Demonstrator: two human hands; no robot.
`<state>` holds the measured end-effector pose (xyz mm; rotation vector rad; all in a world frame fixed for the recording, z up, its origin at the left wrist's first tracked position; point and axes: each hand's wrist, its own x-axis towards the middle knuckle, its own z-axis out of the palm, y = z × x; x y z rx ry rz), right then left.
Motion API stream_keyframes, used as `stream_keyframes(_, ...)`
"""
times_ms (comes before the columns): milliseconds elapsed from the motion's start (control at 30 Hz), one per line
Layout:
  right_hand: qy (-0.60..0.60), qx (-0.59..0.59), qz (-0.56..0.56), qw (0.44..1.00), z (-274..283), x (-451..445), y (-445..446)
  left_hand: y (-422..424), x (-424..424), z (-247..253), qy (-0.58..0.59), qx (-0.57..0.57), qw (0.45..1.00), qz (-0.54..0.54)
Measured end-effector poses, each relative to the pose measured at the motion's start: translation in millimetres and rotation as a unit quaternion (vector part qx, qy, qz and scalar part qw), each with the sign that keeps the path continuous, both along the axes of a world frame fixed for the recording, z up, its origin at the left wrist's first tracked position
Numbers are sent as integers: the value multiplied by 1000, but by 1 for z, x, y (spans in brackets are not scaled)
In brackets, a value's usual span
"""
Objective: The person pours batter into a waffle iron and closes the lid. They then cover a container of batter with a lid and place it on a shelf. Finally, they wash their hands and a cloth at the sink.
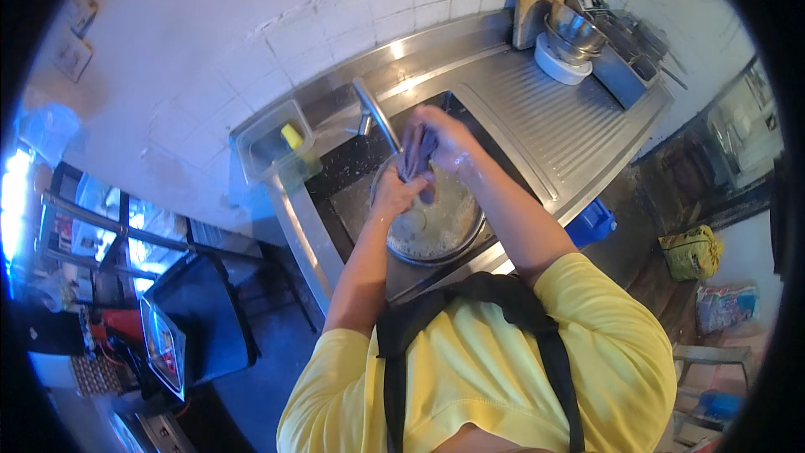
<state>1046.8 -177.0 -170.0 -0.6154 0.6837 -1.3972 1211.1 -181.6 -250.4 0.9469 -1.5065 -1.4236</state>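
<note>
My left hand [395, 194] and my right hand [448, 137] are both closed around a dark purplish-grey wet cloth [415, 157], bunched and partly blurred between them. They are above a round metal basin [462, 250] of cloudy, foamy water [418, 239], which sits in the stainless steel sink [343, 198]. My right hand is higher in the picture than my left. Wet patches shine on my right wrist. The curved metal tap [376, 110] reaches over the sink beside the cloth; whether water runs from it is hard to tell.
Left of the tap, a clear plastic container [251, 154] holds a yellow sponge [292, 136]. On the ribbed drainboard [503, 119] are metal bowls [575, 28], a white tub [561, 69] and a wooden cutting board [534, 0]. A blue jerrycan [591, 224] stands below.
</note>
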Motion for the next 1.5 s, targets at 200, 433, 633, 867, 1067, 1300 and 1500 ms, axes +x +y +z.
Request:
stream_keyframes(200,-189,180,-55,964,-53,12,9,2,3,35,199,141,968,60)
stream_keyframes(433,-118,251,-111,954,-95,75,6,-15,-18,-4,-159,-181,946,218)
stream_keyframes(633,-111,240,-60,963,-110,67,1,22,-24,26,0,0,976,216)
stream_keyframes(867,164,246,48,954,-7,72,12,-40,44,0,-326,-246,863,296)
stream_keyframes(1067,268,103,89,954,-13,23,-15,-17,24,33,-3,32,999,-20)
stream_keyframes(1300,-160,249,-101,950,-14,9,13,-18,20,36,71,71,995,-1)
stream_keyframes(1500,-73,220,-93,968,-50,69,13,11,-31,43,-52,-46,974,215)
